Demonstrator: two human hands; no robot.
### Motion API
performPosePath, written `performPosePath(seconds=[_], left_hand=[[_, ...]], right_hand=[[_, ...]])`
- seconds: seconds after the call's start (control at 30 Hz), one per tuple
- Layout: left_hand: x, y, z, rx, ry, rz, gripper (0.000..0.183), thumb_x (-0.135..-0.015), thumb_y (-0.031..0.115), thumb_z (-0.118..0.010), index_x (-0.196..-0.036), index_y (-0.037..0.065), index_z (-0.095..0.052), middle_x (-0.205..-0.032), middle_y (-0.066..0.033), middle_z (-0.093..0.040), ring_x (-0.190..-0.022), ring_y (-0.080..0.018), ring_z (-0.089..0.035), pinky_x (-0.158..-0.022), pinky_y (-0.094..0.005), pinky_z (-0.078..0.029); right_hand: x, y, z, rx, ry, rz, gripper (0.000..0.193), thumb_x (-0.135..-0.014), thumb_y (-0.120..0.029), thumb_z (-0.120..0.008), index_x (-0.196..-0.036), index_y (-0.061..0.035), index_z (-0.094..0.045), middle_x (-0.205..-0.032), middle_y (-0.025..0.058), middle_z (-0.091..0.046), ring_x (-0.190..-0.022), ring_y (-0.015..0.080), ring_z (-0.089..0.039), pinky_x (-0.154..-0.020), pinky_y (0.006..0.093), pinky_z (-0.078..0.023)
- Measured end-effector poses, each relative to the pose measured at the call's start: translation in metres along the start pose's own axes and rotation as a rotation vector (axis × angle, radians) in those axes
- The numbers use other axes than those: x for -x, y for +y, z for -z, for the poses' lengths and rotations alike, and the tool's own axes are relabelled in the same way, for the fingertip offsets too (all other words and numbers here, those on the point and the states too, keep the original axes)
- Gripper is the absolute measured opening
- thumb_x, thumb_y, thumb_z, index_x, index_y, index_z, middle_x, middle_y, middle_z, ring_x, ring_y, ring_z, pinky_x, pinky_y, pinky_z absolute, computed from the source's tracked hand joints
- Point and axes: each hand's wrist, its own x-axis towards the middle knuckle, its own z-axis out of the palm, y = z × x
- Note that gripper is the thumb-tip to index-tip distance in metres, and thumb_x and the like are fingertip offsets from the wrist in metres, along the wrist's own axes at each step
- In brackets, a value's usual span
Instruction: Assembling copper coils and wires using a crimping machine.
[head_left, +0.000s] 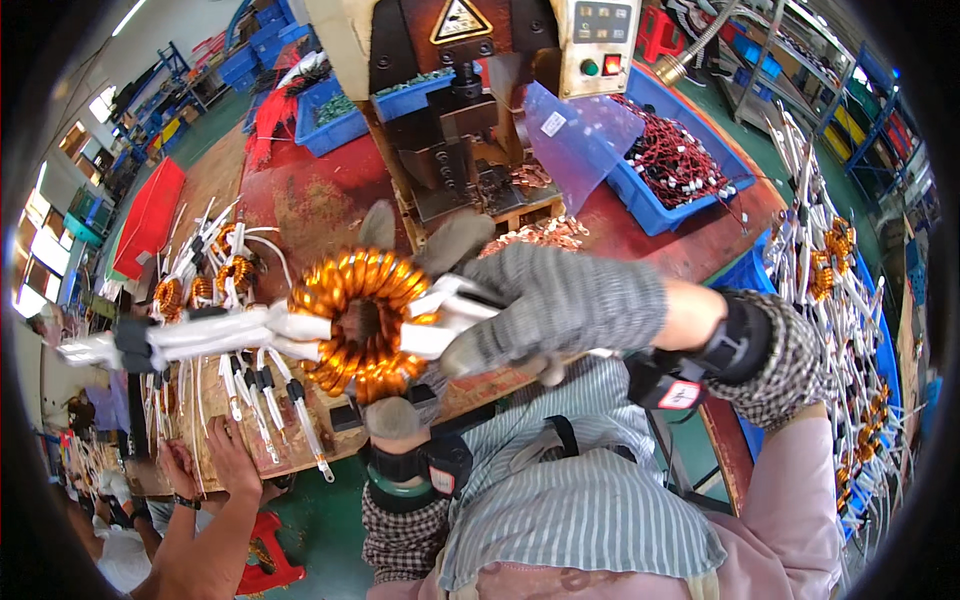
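Observation:
A toroidal coil (345,275) of copper-coloured wire is held up close to me. White-sleeved leads with dark bands reach out from both its sides. My right hand (575,295), in a grey knitted glove, closes its thumb and fingers on the leads at the coil's right. Behind the coil is my left hand (396,418), also gloved, supporting it. Much of that hand is hidden; greyish fingertips show above the ring, though which hand each belongs to is hard to tell. A black press (460,120) stands beyond, with copper pieces (545,233) at its base.
More coils with white leads (235,270) lie on the bench at left, by another person's bare hands (230,455). A blue bin (735,185) of red wires with white connectors stands right of the press. Coils with leads (825,270) are heaped at far right.

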Motion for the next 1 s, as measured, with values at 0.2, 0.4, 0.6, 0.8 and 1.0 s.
performPosePath(seconds=[0.2, 0.4, 0.6, 0.8, 1.0], left_hand=[[-0.023, -0.004, -0.015, 0.328, 0.136, -0.023, 0.077, -0.068, 0.041, -0.068, -0.128, 0.002, -0.037, -0.125, -0.0162, -0.044, -0.116, -0.0323, -0.043, -0.103, -0.0477, -0.03], [-0.027, -0.002, -0.005, 0.164, 0.101, -0.03, 0.079, -0.066, 0.044, -0.069, -0.125, 0.001, -0.039, -0.116, -0.0189, -0.048, -0.107, -0.0342, -0.049, -0.098, -0.0499, -0.036], [-0.032, -0.011, -0.003, 0.298, -0.017, -0.008, 0.092, -0.058, 0.051, -0.075, -0.128, 0.004, -0.038, -0.118, -0.0173, -0.05, -0.099, -0.0328, -0.054, -0.09, -0.0529, -0.04], [-0.031, -0.007, 0.029, 0.339, -0.019, -0.07, 0.113, -0.057, 0.038, -0.082, -0.142, 0.015, -0.009, -0.125, -0.0152, -0.043, -0.108, -0.0293, -0.048, -0.09, -0.0514, -0.042], [-0.058, -0.009, 0.02, 0.332, -0.211, -0.091, 0.082, -0.061, 0.034, -0.079, -0.126, 0.003, -0.039, -0.126, -0.0155, -0.041, -0.113, -0.0298, -0.043, -0.102, -0.0468, -0.031]], right_hand=[[-0.014, 0.064, 0.017, 0.515, 0.381, 0.432, 0.037, -0.082, -0.034, -0.059, -0.1, -0.0021, -0.055, -0.073, 0.0122, -0.059, -0.066, 0.0258, -0.061, -0.061, 0.0359, -0.049], [0.008, 0.079, 0.024, 1.257, 0.421, 0.47, 0.022, -0.088, -0.028, -0.048, -0.098, -0.0112, -0.059, -0.07, 0.009, -0.056, -0.059, 0.0228, -0.058, -0.052, 0.0348, -0.046], [-0.006, 0.1, 0.061, 1.174, 0.547, 0.6, 0.027, -0.089, -0.03, -0.047, -0.102, -0.0096, -0.059, -0.077, 0.0086, -0.06, -0.065, 0.02, -0.06, -0.055, 0.0328, -0.047], [0.0, 0.09, 0.033, -0.167, 0.148, 0.132, 0.032, -0.092, -0.034, -0.048, -0.081, -0.0054, -0.056, -0.052, 0.0004, -0.049, -0.043, 0.0084, -0.045, -0.042, 0.0231, -0.035], [-0.01, 0.132, 0.041, -0.449, 0.118, 0.112, 0.027, -0.089, -0.024, -0.053, -0.071, -0.0055, -0.058, -0.046, -0.0034, -0.042, -0.037, 0.0054, -0.037, -0.035, 0.0216, -0.029]])
